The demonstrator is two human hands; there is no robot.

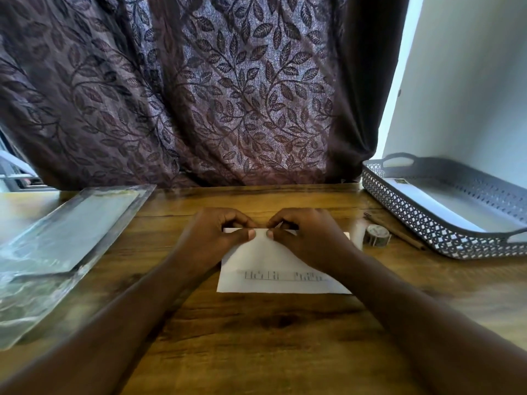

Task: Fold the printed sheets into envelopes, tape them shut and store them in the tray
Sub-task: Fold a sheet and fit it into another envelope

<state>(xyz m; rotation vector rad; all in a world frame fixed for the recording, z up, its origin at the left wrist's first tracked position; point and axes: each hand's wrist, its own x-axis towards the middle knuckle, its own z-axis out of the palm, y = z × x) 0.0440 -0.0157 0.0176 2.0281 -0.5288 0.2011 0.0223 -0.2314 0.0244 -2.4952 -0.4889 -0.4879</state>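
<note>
Folding under way at frame centre: I watch the left hand (212,232) and right hand (306,235) pinch the sheet (273,266) along its far edge. Next, I judge: crease it flat before tape (377,234) and tray (445,220), right.

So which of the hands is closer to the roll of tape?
The right hand. It presses the folded sheet just left of the tape roll. The left hand is farther away, past the right hand.
</note>
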